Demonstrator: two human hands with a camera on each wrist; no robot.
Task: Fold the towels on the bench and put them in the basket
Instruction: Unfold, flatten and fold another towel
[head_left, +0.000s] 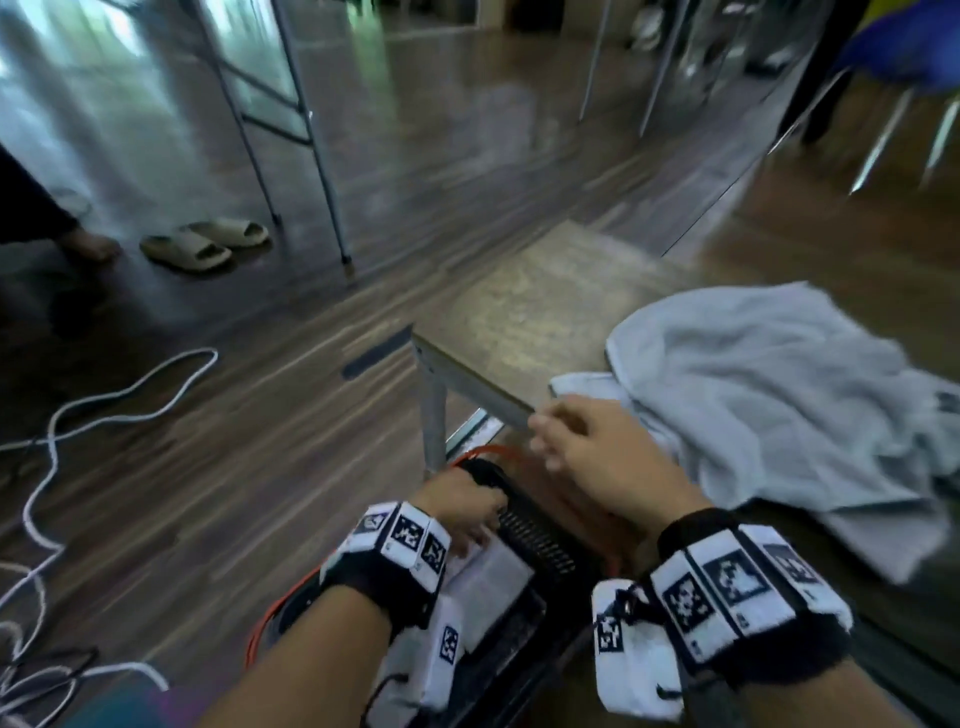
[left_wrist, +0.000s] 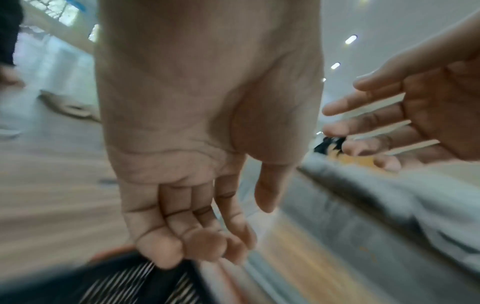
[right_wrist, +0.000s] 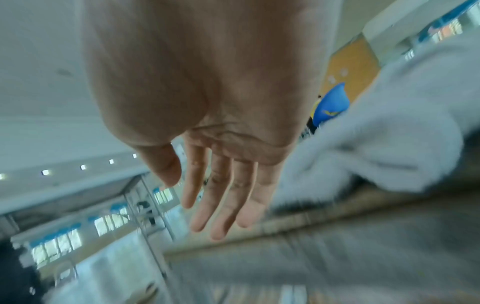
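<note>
Crumpled pale grey terry towels are seen heaped unfolded on the right part of the brown metal-framed worktop, one edge draped over its near side. The black slatted plastic basket with an orange rim is placed on the floor below the worktop's near left corner, and a folded pale towel is laid inside it. The left hand is lowered over the basket; in the left wrist view its fingers are loosely curled and nothing is gripped, the tips just above the basket's rim. The right hand is held in the air between basket and heap, its fingers stretched out, slightly parted and holding nothing. Much of each view is blurred. On the wooden floor to the left a white cable is trailed, and a pair of beige slide sandals is set farther off.
</note>
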